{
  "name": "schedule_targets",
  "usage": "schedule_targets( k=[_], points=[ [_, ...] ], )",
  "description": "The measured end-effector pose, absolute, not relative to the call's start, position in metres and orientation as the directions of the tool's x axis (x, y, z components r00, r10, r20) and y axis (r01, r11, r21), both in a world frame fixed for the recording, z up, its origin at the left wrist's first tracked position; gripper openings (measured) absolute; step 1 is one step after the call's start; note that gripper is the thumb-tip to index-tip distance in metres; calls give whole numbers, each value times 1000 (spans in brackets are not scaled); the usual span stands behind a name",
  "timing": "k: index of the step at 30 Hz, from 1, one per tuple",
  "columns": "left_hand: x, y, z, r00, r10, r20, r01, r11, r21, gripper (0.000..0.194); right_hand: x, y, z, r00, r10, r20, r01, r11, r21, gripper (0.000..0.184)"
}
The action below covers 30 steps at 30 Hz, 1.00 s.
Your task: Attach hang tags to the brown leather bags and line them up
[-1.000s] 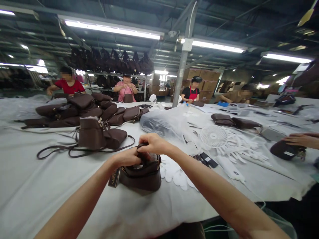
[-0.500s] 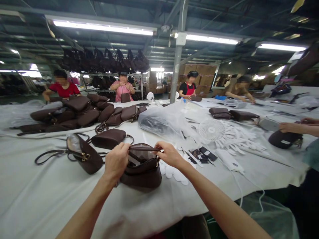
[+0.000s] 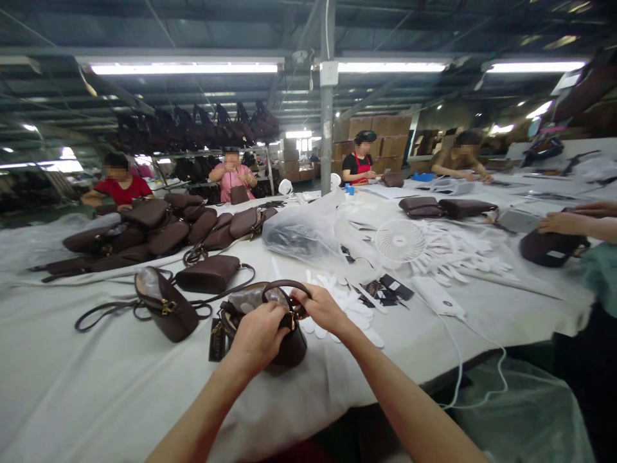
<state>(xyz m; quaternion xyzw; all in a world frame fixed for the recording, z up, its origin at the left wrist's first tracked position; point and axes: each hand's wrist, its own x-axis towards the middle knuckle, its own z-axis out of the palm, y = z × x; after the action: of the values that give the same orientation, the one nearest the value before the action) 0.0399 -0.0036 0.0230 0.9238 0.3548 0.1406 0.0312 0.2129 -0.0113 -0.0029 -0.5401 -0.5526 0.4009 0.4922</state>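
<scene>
A dark brown handbag (image 3: 292, 354) stands on the white-covered table in front of me, its top unzipped and pale wrapping (image 3: 253, 297) showing inside. My left hand (image 3: 260, 334) is closed on the near rim by the zipper, fingertips at the right end. At that same end my right hand (image 3: 321, 308) pinches the base of the short handle (image 3: 285, 283), which arches over the opening. A black hang tag (image 3: 216, 341) with gold lettering hangs from the bag's left side. Another brown bag (image 3: 176, 315), open and tilted, lies to the left of it.
Brown bags (image 3: 159, 225) are heaped at the back left. A clear plastic bag (image 3: 303, 231), a white fan (image 3: 400, 241), white strips, black tags (image 3: 385, 289) and a white power strip (image 3: 438, 296) lie to the right. Another person's hand (image 3: 559, 223) touches a dark bag. Several people sit across the table.
My hands have gone from holding the opening's two sides to meeting at its right end; the left moved right. The handle now stands up. Earlier, the neighbouring bag tipped over.
</scene>
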Motion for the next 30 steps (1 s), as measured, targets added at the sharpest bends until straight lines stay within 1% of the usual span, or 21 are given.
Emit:
schedule_targets(
  k=[2,4,6,8,9,11,13,17,18,21,22,23,24,25,28,30],
  points=[
    [45,0,31,726,671,151,659,-741,124,13,213,-12,-6,96,988,120,172,102,-980,18],
    [50,-1,35,724,679,126,670,-734,107,12,212,-15,-8,123,985,123,137,106,-985,18],
    [54,-5,33,682,717,145,715,-695,76,13,210,-19,-9,137,983,122,103,109,-989,21],
    [56,-11,27,635,749,190,761,-649,15,16,209,-24,-9,129,983,132,91,121,-988,25],
    [56,-15,22,635,741,220,762,-647,-21,19,209,-27,-9,120,983,138,89,127,-988,27],
    [54,-20,12,684,675,275,718,-690,-92,26,209,-33,-8,97,985,143,81,135,-987,28],
    [50,-24,5,744,588,317,654,-739,-162,30,209,-37,-7,71,985,154,67,150,-986,29],
    [43,-21,-3,796,464,390,583,-761,-285,25,209,-46,-6,10,970,244,65,243,-968,23],
    [41,-19,-5,798,440,412,575,-760,-303,24,210,-50,-8,-10,969,248,26,248,-968,27],
    [37,-12,-9,796,375,475,552,-773,-314,18,213,-60,-20,-101,968,230,-175,210,-962,59],
    [36,-10,-11,795,359,489,541,-784,-304,16,213,-63,-27,-123,966,230,-216,200,-956,67],
    [35,-9,-13,792,348,501,531,-798,-285,16,213,-65,-36,-124,964,234,-221,203,-954,72],
    [35,-8,-14,787,346,510,523,-813,-256,16,211,-66,-45,-101,966,239,-182,219,-959,74],
    [35,-7,-16,777,357,518,524,-824,-218,17,208,-66,-54,-52,968,246,-104,240,-965,76],
    [38,-7,-20,723,418,551,553,-828,-97,18,189,-57,-75,114,943,312,221,282,-934,78],
    [40,-8,-21,689,439,577,569,-821,-55,16,171,-48,-78,192,916,353,351,272,-896,72]
  ],
)
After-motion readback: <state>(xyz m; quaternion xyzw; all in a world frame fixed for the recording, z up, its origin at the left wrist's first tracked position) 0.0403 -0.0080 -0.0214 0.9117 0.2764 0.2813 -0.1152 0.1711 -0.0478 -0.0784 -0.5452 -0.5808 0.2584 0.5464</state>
